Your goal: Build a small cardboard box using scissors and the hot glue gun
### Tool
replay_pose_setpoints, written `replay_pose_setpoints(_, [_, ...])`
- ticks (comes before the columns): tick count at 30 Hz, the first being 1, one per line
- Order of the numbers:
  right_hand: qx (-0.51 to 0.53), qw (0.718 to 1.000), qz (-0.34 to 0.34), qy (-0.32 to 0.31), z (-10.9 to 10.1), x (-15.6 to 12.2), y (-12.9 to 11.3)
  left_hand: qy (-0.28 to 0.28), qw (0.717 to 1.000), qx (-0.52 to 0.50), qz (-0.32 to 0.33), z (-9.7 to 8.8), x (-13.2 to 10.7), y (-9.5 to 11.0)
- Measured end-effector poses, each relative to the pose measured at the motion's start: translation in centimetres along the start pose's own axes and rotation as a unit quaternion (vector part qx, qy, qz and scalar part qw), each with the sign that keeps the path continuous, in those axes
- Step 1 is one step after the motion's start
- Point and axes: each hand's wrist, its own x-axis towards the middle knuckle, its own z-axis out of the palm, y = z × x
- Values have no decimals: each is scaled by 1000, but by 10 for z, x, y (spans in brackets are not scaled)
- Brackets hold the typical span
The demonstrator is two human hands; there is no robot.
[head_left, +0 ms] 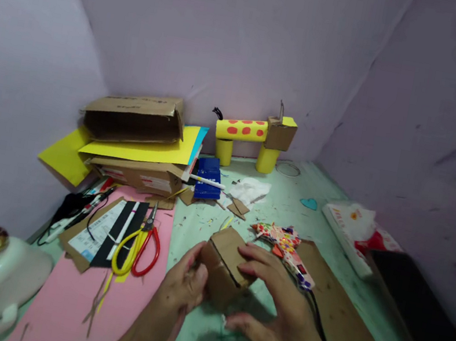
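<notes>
A small brown cardboard box (227,253) is held above the table in front of me. My left hand (180,288) grips its left side, with the fingers curled and the thumb against the box. Over the right side reaches my right hand (280,309); its fingertips lie on or just over the top panel, while the thumb stands apart below. Just beyond that hand lies a glue gun (281,241) with a colourful floral pattern, its black cord running under my right hand. Part of the box's right side is hidden by my fingers.
Left on pink paper (69,295) are red-and-yellow scissors (136,254). Behind stand a larger cardboard box (132,112) on yellow sheets and a yellow spotted animal figure (246,131). Flat cardboard (343,320) and a dark slab (414,315) lie right; a white mug-like object (11,273) sits left.
</notes>
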Motion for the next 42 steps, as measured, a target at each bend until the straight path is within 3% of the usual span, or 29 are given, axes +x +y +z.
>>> replay_pose_setpoints(4, [43,994,87,49,-2,-1,-3,24,991,129,30,-4,2,-7])
replay_pose_setpoints(7, [94,987,127,39,-5,1,-2,19,961,275,34,-5,2,-5])
replay_pose_setpoints(10, [160,979,128,18,-9,5,4,8,928,366,64,-8,1,-2])
replay_pose_setpoints(13, [218,970,111,-3,-12,8,10,-19,894,424,141,-14,1,-3])
replay_pose_setpoints(16, [208,972,111,-21,-16,9,8,-40,851,482,203,-17,0,-5])
replay_pose_setpoints(24, [156,980,122,-4,-22,3,-8,-43,809,527,258,-18,-3,-10])
replay_pose_setpoints(33, [177,977,112,-42,-24,-1,-10,-70,805,516,285,-13,-7,-4])
replay_pose_setpoints(42, [185,980,70,3,-18,-3,-5,-96,784,501,353,-9,-6,-5])
